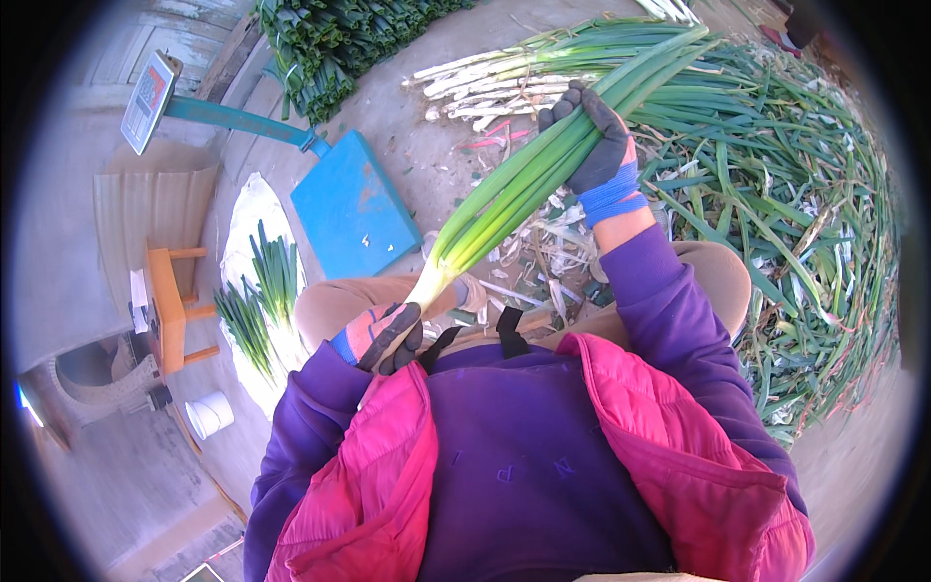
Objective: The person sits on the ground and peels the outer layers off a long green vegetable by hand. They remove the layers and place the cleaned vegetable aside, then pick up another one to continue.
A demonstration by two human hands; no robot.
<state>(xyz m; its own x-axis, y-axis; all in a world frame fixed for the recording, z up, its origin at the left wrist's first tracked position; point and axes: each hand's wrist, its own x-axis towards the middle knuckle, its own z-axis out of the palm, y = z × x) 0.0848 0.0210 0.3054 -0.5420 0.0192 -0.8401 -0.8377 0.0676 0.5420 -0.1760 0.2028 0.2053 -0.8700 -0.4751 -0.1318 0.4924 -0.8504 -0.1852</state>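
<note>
Both my hands wear dark-palmed work gloves and hold one large green onion (pixel 502 200) slantwise above my lap. My left hand (pixel 389 338) is closed round its white stalk at the lower left, close to my vest; the root end is mostly hidden. My right hand (pixel 593 138) grips the green leaves farther up, with the leaf tips reaching past it to the upper right. Behind the leaves, a pile of untrimmed green onions (pixel 480 84) lies on the floor, white ends to the left.
A blue platform scale (pixel 356 211) stands ahead to the left. Trimmed onions (pixel 276 284) lie on a white sheet (pixel 251 204) beside a wooden stool (pixel 171 313) and white bucket (pixel 209 415). Bundled onions (pixel 320 58) are stacked beyond. Leaf waste (pixel 807 240) is heaped at the right.
</note>
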